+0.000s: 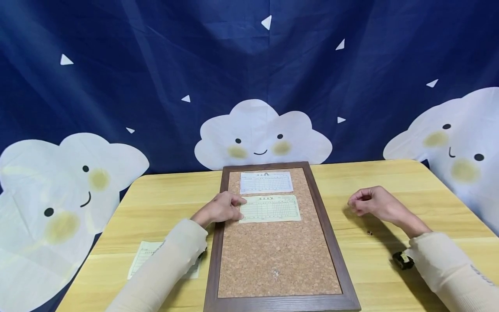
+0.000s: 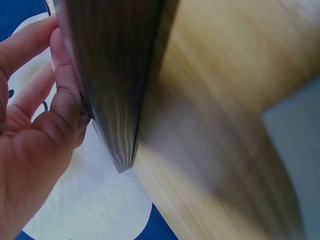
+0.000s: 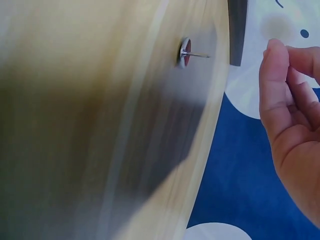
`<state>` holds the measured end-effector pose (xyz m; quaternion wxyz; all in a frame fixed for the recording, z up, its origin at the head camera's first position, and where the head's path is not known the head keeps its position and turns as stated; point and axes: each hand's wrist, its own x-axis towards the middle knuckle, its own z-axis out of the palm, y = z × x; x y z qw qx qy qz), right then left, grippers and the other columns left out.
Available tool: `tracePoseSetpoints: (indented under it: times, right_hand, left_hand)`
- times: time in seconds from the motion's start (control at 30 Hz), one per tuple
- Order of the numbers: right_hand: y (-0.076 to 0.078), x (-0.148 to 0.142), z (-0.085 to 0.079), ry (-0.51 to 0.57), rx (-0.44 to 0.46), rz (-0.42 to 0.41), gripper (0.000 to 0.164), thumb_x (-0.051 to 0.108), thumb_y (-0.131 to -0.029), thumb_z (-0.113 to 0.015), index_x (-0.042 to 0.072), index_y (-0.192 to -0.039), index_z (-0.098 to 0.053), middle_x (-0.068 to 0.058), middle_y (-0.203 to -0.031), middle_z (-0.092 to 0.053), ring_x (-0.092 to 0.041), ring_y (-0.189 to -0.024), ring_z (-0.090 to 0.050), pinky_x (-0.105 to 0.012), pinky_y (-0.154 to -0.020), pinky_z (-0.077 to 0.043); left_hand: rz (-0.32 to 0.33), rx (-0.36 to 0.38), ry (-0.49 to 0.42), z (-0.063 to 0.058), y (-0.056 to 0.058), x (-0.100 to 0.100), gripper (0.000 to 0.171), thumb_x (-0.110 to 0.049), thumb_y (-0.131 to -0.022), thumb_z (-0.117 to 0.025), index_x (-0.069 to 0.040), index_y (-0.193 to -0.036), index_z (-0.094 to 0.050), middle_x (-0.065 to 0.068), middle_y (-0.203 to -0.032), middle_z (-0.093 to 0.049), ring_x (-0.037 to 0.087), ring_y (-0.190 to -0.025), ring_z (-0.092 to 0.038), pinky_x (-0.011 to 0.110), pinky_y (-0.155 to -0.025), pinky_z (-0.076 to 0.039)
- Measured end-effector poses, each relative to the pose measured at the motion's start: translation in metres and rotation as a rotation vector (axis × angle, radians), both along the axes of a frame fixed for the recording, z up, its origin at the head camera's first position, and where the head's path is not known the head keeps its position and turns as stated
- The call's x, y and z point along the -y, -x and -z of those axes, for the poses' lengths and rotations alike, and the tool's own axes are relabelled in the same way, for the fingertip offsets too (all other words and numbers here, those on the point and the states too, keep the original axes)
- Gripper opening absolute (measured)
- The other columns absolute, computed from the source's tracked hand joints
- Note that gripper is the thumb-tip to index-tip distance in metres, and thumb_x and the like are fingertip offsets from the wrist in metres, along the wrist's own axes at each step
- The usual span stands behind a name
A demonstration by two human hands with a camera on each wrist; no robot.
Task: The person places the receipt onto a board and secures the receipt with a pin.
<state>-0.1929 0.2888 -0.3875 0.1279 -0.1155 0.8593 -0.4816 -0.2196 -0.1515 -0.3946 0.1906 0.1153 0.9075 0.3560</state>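
Observation:
A cork board (image 1: 278, 255) in a dark brown frame lies on the wooden table. Near its top lies a white printed slip (image 1: 266, 182), and just below is a pale yellow slip (image 1: 270, 209). My left hand (image 1: 222, 208) reaches over the frame's left side; its fingertips rest on the yellow slip's left edge. Right of the board, my right hand (image 1: 376, 203) is held above the table, thumb and index fingertips together; I cannot tell whether something small is between them. In the right wrist view a thumbtack (image 3: 186, 53) lies point up on the table, apart from the hand.
Another pale slip (image 1: 142, 255) lies on the table left of the board, partly under the left sleeve. A small dark thing (image 1: 369, 232) sits on the table below the right hand. A blue curtain (image 1: 249, 52) with smiling clouds hangs behind the table.

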Motion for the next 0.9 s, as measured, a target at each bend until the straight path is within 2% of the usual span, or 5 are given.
tracePoseSetpoints:
  times: [0.3,0.63,0.9]
  right_hand:
    - [0.003,0.005,-0.001,0.029,-0.001,-0.008,0.015,-0.002,-0.096,-0.063,-0.015,-0.102,-0.063,-0.020,-0.096,-0.069,-0.018,-0.081,-0.070,-0.034,-0.075,-0.059]
    - [0.006,0.009,-0.003,0.014,-0.015,0.007,0.017,0.003,-0.095,-0.066,-0.013,-0.100,-0.066,-0.021,-0.095,-0.070,-0.021,-0.083,-0.072,-0.035,-0.076,-0.059]
    - [0.008,0.015,-0.004,0.078,-0.012,-0.024,0.022,0.001,-0.099,-0.060,-0.020,-0.104,-0.062,-0.022,-0.092,-0.069,-0.019,-0.081,-0.071,-0.035,-0.077,-0.059]
  left_hand:
    - [-0.002,0.022,-0.037,0.002,0.001,0.001,0.048,-0.002,-0.081,-0.079,-0.004,-0.128,-0.068,0.008,-0.104,-0.055,0.015,-0.074,-0.051,0.028,-0.073,-0.043]
    - [-0.005,0.033,-0.043,0.001,0.001,0.001,0.048,-0.002,-0.082,-0.078,-0.004,-0.129,-0.067,0.009,-0.108,-0.057,0.015,-0.072,-0.049,0.028,-0.075,-0.043]
    - [0.003,0.042,-0.048,0.002,0.001,0.002,0.048,-0.002,-0.083,-0.077,-0.003,-0.130,-0.066,0.009,-0.103,-0.055,0.015,-0.070,-0.049,0.029,-0.074,-0.042]
